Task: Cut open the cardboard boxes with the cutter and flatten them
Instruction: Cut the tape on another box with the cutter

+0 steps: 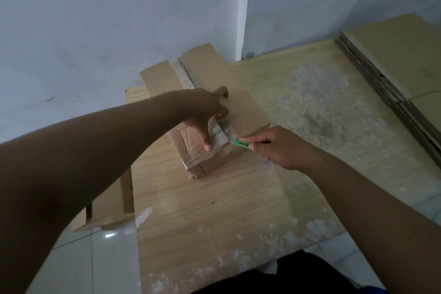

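Observation:
A brown cardboard box point(241, 100) lies near the far left of the wooden tabletop point(238, 198), clear tape running along its middle seam. My left hand point(205, 112) presses down on the box top near its front end, thumb stretched along the tape, other fingers spread flat. My right hand point(276, 148) grips a green cutter point(241, 143) and holds its tip against the taped seam at the box's front right edge, just right of my left thumb.
A stack of flattened cardboard point(401, 74) lies at the far right of the table. Another cardboard piece point(112, 203) leans off the table's left edge over the white tiled floor point(95, 258). Walls stand close behind.

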Available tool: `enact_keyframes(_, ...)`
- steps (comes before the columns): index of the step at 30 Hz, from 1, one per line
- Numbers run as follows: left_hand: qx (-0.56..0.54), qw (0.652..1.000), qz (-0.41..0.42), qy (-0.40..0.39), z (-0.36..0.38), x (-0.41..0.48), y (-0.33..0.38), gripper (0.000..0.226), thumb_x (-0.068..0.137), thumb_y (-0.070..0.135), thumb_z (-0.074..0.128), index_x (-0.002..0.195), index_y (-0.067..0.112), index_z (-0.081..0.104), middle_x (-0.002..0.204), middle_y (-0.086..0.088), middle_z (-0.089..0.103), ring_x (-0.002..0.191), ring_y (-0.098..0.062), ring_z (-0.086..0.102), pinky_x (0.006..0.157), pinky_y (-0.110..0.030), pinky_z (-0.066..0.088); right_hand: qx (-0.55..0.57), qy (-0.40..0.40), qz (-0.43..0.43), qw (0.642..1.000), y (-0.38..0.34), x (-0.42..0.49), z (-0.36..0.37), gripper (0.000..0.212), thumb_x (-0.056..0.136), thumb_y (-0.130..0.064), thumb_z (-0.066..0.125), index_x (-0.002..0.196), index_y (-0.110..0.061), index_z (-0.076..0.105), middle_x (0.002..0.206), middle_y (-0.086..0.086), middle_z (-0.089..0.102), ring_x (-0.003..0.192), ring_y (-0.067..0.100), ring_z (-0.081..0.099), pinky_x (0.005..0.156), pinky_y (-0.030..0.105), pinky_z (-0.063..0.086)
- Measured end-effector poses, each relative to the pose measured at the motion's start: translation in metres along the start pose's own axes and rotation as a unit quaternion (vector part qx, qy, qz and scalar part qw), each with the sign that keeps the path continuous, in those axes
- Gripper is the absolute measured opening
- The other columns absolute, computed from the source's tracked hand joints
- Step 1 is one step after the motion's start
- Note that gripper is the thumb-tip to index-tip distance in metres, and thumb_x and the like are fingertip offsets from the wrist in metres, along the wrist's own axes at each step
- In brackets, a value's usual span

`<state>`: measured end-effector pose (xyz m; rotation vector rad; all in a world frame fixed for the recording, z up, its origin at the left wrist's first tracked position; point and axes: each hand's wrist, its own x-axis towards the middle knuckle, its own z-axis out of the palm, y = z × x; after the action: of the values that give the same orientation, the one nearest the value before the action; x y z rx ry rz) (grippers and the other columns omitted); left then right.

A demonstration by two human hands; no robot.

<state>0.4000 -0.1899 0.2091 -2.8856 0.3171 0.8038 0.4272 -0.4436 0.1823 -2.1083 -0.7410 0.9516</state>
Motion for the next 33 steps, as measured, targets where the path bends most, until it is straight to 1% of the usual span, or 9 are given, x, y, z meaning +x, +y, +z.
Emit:
enact_keyframes(4, -0.016, 1.000, 0.004, 0.001, 0.002, 0.000, -0.002, 0.081, 0.051, 0.074, 0.088, 0.115, 0.035, 0.058, 0.160, 0.003, 0.012, 0.107, -0.028, 0.053, 0.086, -0.039, 0.051, 0.045, -0.024, 0.010, 0.999, 0.004, 0.003, -0.004, 0.028, 0.101, -0.020, 0.058, 0.122, -0.034, 0.070, 0.047, -0.012, 0.048, 0.044, 0.005, 0.035, 0.048, 0.020, 0.031)
enact_keyframes(8, -0.034, 0.999, 0.000, 0.005, 0.003, 0.003, -0.005, 0.083, 0.050, 0.072, 0.090, 0.117, 0.035, 0.057, 0.160, 0.004, 0.011, 0.107, -0.026, 0.052, 0.082, -0.037, 0.049, -0.015, -0.061, 0.005, 0.998, 0.030, -0.020, -0.001, 0.027, 0.099, -0.022, 0.061, 0.115, -0.042, 0.071, 0.053, -0.009, 0.058, 0.048, 0.008, 0.040, 0.048, 0.023, 0.032)
enact_keyframes(13, -0.048, 0.999, -0.007, 0.000, 0.001, 0.001, -0.002, 0.077, 0.051, 0.073, 0.089, 0.110, 0.039, 0.052, 0.161, 0.006, 0.011, 0.117, -0.031, 0.051, 0.088, -0.041, 0.051, 0.169, 0.033, 0.021, 0.985, 0.043, -0.039, 0.008, 0.031, 0.100, -0.010, 0.057, 0.123, -0.026, 0.070, 0.054, -0.003, 0.041, 0.044, 0.005, 0.030, 0.042, 0.016, 0.028)
enact_keyframes(16, -0.043, 0.999, -0.015, 0.004, 0.003, -0.004, -0.003, 0.077, 0.056, 0.079, 0.082, 0.115, 0.041, 0.051, 0.163, 0.000, 0.017, 0.137, -0.037, 0.040, 0.110, -0.057, 0.042, 0.210, 0.119, 0.019, 0.970, 0.033, -0.024, 0.015, 0.031, 0.100, -0.010, 0.058, 0.127, -0.021, 0.069, 0.052, -0.006, 0.042, 0.043, 0.004, 0.030, 0.041, 0.016, 0.028)
enact_keyframes(20, -0.107, 0.989, -0.043, 0.094, 0.025, -0.011, -0.001, 0.070, 0.084, 0.067, 0.069, 0.138, 0.031, 0.047, 0.164, -0.008, 0.023, 0.146, -0.033, 0.035, 0.119, -0.051, 0.030, 0.114, 0.198, 0.017, 0.973, 0.026, 0.000, 0.027, 0.031, 0.100, -0.016, 0.058, 0.130, -0.022, 0.067, 0.048, -0.021, 0.050, 0.043, -0.005, 0.044, 0.051, 0.010, 0.034)
enact_keyframes(22, -0.192, 0.964, -0.134, 0.126, 0.046, -0.009, 0.007, 0.089, 0.086, 0.064, 0.070, 0.155, 0.027, 0.028, 0.170, -0.011, 0.005, 0.157, -0.038, 0.012, 0.123, -0.060, 0.014, 0.066, 0.214, 0.023, 0.974, 0.023, 0.002, 0.031, 0.033, 0.100, -0.019, 0.058, 0.131, -0.024, 0.066, 0.056, -0.024, 0.048, 0.048, -0.011, 0.047, 0.054, 0.007, 0.036)
enact_keyframes(25, -0.314, 0.897, -0.306, 0.066, 0.068, -0.001, 0.019, 0.127, 0.079, 0.075, 0.068, 0.164, 0.019, -0.009, 0.167, -0.015, -0.028, 0.154, -0.032, -0.028, 0.118, -0.070, -0.011, -0.021, 0.232, 0.013, 0.972, 0.016, -0.004, 0.039, 0.035, 0.102, -0.022, 0.054, 0.136, -0.025, 0.062, 0.081, -0.015, 0.066, 0.062, -0.004, 0.056, 0.059, 0.007, 0.037)
enact_keyframes(27, -0.338, 0.875, -0.343, 0.054, 0.072, 0.004, 0.026, 0.131, 0.079, 0.077, 0.064, 0.162, 0.015, -0.016, 0.165, -0.015, -0.034, 0.151, -0.030, -0.035, 0.117, -0.069, -0.016, -0.075, 0.254, -0.008, 0.964, 0.016, -0.009, 0.046, 0.039, 0.103, -0.024, 0.050, 0.140, -0.026, 0.058, 0.103, -0.001, 0.073, 0.076, 0.014, 0.065, 0.066, 0.022, 0.045)
enact_keyframes(33, -0.349, 0.863, -0.364, 0.039, 0.065, 0.015, 0.031, 0.130, 0.080, 0.080, 0.060, 0.162, 0.014, -0.017, 0.164, -0.015, -0.036, 0.149, -0.036, -0.038, 0.111, -0.076, -0.015, -0.177, 0.248, -0.054, 0.951, 0.017, -0.038, 0.080, 0.048, 0.100, -0.018, 0.049, 0.147, -0.030, 0.049, 0.085, -0.003, 0.041, 0.066, 0.019, 0.050, 0.056, 0.037, 0.047)
